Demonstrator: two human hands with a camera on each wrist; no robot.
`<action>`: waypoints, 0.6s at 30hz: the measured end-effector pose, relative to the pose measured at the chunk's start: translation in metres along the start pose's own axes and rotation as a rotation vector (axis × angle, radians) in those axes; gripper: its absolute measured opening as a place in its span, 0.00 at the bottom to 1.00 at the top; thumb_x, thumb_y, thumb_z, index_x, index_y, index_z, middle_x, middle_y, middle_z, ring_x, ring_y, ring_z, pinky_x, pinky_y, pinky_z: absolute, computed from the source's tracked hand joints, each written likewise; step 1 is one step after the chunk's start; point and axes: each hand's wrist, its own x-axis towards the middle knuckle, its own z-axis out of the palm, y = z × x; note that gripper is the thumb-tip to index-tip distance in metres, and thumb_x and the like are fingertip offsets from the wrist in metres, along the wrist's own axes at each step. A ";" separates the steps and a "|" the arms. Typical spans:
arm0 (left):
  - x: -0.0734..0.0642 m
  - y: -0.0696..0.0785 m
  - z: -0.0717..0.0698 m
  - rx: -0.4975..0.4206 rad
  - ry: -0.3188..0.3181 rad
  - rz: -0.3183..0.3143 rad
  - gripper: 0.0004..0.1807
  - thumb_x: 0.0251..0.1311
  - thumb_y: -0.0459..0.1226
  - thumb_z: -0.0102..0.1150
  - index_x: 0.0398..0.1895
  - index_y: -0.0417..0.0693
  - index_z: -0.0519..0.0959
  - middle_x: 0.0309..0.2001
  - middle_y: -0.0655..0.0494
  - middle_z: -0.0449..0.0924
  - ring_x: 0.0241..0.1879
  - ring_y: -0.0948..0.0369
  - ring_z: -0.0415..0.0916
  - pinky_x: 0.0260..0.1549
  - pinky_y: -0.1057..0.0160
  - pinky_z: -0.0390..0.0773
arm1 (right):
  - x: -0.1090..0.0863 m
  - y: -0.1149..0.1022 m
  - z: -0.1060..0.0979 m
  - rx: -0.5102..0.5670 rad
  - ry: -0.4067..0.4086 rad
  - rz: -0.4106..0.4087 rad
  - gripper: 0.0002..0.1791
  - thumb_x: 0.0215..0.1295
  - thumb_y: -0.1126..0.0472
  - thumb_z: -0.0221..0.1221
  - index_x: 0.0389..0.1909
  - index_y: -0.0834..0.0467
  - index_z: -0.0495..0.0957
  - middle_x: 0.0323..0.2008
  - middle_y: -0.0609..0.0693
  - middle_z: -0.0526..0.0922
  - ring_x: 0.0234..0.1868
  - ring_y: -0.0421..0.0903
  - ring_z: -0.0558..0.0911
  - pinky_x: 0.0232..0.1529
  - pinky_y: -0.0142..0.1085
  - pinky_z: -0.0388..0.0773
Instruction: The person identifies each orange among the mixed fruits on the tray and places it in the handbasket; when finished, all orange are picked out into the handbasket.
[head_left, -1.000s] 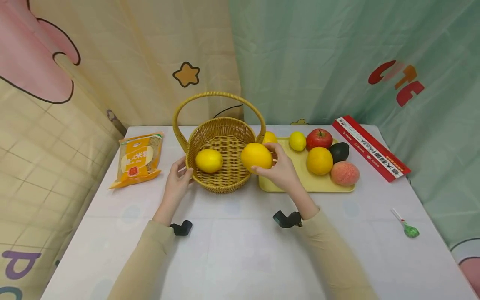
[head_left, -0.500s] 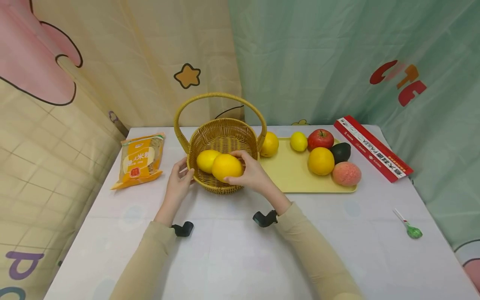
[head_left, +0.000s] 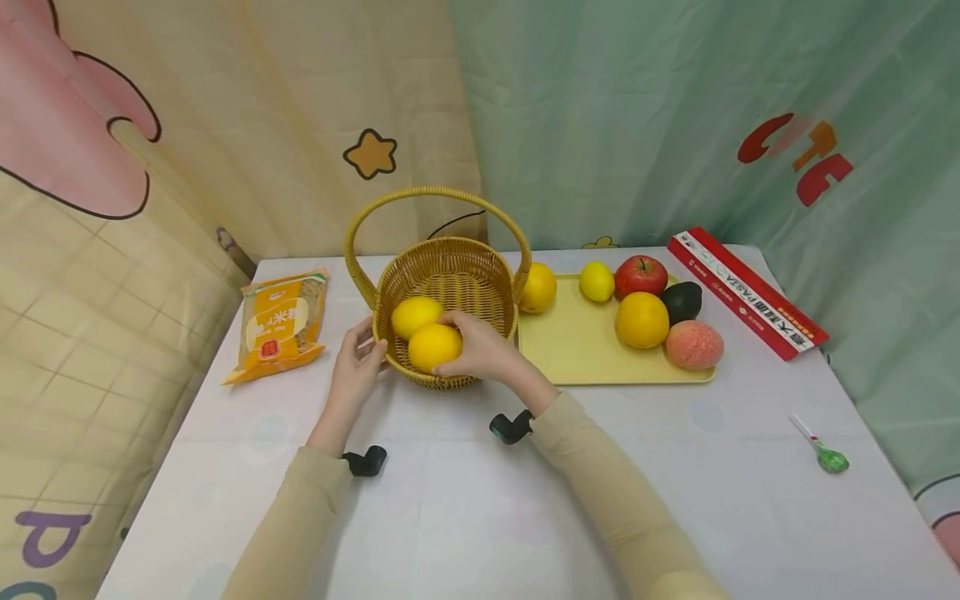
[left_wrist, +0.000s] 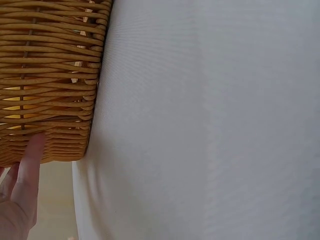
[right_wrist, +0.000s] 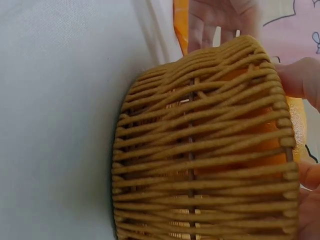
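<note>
A wicker basket (head_left: 480, 275) with a tall arched handle stands on the table. My left hand (head_left: 356, 364) grips its left rim, the thumb at the rim and the fingers along the outside wall. In the left wrist view a finger of the left hand (left_wrist: 25, 185) touches the weave. My right hand (head_left: 483, 348) holds an orange (head_left: 435, 348) low inside the front of the basket. Behind it lies a yellow lemon-like fruit (head_left: 415, 317), close against it. In the right wrist view the basket wall (right_wrist: 210, 145) hides most of the orange.
Right of the basket, a yellow tray (head_left: 570, 358) bears a lemon (head_left: 597, 282), a red apple (head_left: 641, 277), oranges (head_left: 642, 320), a dark avocado-like fruit (head_left: 681, 303) and a peach (head_left: 694, 345). A red pasta box (head_left: 746, 292), lollipop (head_left: 830, 457) and orange grain bag (head_left: 277, 325) lie around.
My right hand has carried the orange leftward from above the basket's right side and lowered it into the basket beside the yellow fruit. The left hand has stayed at the rim.
</note>
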 end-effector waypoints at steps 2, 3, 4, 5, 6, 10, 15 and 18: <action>0.000 0.000 0.000 -0.003 0.001 -0.002 0.32 0.75 0.40 0.46 0.78 0.52 0.50 0.74 0.47 0.57 0.70 0.50 0.62 0.62 0.52 0.77 | 0.003 -0.002 0.003 -0.017 -0.015 0.002 0.42 0.51 0.50 0.71 0.66 0.60 0.67 0.61 0.55 0.76 0.57 0.50 0.76 0.60 0.45 0.77; 0.000 0.000 0.001 -0.006 0.002 -0.004 0.32 0.75 0.40 0.46 0.78 0.52 0.50 0.74 0.47 0.57 0.70 0.50 0.62 0.62 0.52 0.77 | 0.005 -0.003 0.004 -0.022 -0.020 0.005 0.42 0.52 0.50 0.71 0.66 0.60 0.67 0.61 0.55 0.76 0.57 0.51 0.76 0.60 0.45 0.77; 0.000 -0.001 0.001 -0.008 0.004 -0.004 0.32 0.75 0.40 0.47 0.78 0.52 0.50 0.74 0.47 0.57 0.70 0.50 0.62 0.62 0.51 0.77 | 0.006 -0.004 0.005 -0.027 -0.023 0.009 0.42 0.52 0.50 0.71 0.66 0.60 0.67 0.61 0.55 0.76 0.57 0.51 0.76 0.60 0.45 0.77; 0.000 -0.001 0.001 -0.011 0.006 -0.005 0.32 0.75 0.40 0.47 0.78 0.52 0.51 0.74 0.47 0.57 0.70 0.51 0.62 0.62 0.51 0.77 | 0.007 -0.005 0.006 -0.028 -0.024 0.017 0.42 0.52 0.50 0.71 0.66 0.61 0.67 0.61 0.56 0.76 0.57 0.51 0.76 0.60 0.45 0.76; 0.000 -0.002 0.001 -0.014 0.006 -0.003 0.32 0.75 0.40 0.47 0.78 0.51 0.51 0.74 0.47 0.57 0.70 0.50 0.62 0.61 0.51 0.77 | 0.008 -0.006 0.007 -0.026 -0.024 0.026 0.42 0.53 0.50 0.71 0.66 0.61 0.67 0.61 0.56 0.76 0.57 0.51 0.77 0.60 0.45 0.77; 0.000 -0.003 0.001 -0.015 0.008 -0.001 0.32 0.75 0.39 0.47 0.78 0.51 0.51 0.74 0.47 0.57 0.70 0.50 0.63 0.61 0.50 0.78 | 0.013 -0.009 0.012 -0.035 -0.008 0.054 0.42 0.53 0.50 0.71 0.66 0.61 0.67 0.60 0.56 0.76 0.56 0.51 0.77 0.59 0.45 0.77; 0.001 -0.003 0.001 -0.015 0.006 -0.007 0.32 0.75 0.39 0.47 0.78 0.52 0.51 0.75 0.48 0.56 0.70 0.50 0.62 0.62 0.50 0.77 | 0.020 -0.010 0.019 -0.033 0.013 0.071 0.42 0.54 0.49 0.71 0.66 0.62 0.67 0.61 0.57 0.76 0.57 0.51 0.76 0.61 0.45 0.76; 0.000 -0.002 0.001 -0.025 0.003 -0.008 0.32 0.75 0.39 0.47 0.78 0.52 0.51 0.75 0.48 0.56 0.70 0.50 0.62 0.62 0.50 0.76 | 0.023 -0.011 0.021 -0.034 0.013 0.083 0.42 0.54 0.48 0.71 0.66 0.61 0.67 0.62 0.57 0.75 0.60 0.52 0.75 0.63 0.45 0.74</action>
